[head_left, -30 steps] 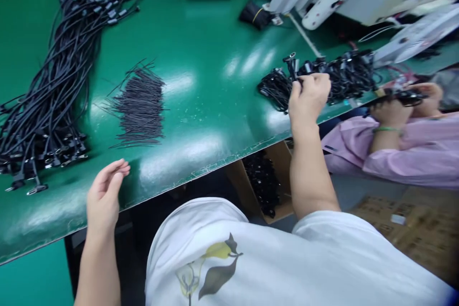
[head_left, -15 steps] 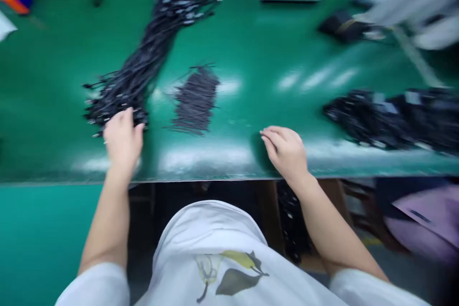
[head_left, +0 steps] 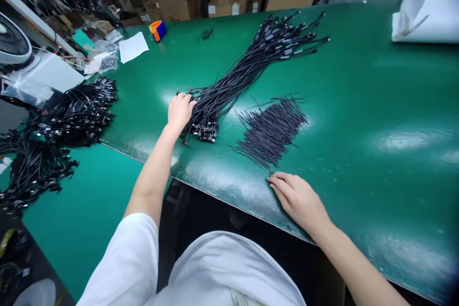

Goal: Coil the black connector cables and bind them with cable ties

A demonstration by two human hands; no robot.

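Observation:
A long bundle of black cables [head_left: 238,74] with metal-tipped connectors at both ends lies slantwise on the green table. My left hand [head_left: 180,112] is at the near-left end of this bundle, its fingers curled over the cable ends; the fingertips are partly hidden. To the right of the bundle is a flat pile of thin black ties [head_left: 274,129]. Just below that pile, close to the table's front edge, my right hand [head_left: 299,201] has its fingers pressed together in a pinch. Whatever may be between those fingertips is too small to make out.
More black cable bundles [head_left: 79,110] are heaped at the left. A roll of orange and blue tape [head_left: 158,31], a paper sheet [head_left: 133,48] and a few short black bits [head_left: 205,34] lie farther back. A white roll [head_left: 428,14] rests at the right; a fan [head_left: 14,40] stands far left.
The view has swung to the left, bringing the fan and left-hand heaps into sight. My right hand is now nearer the ties; my left hand has shifted to the bundle's left side.

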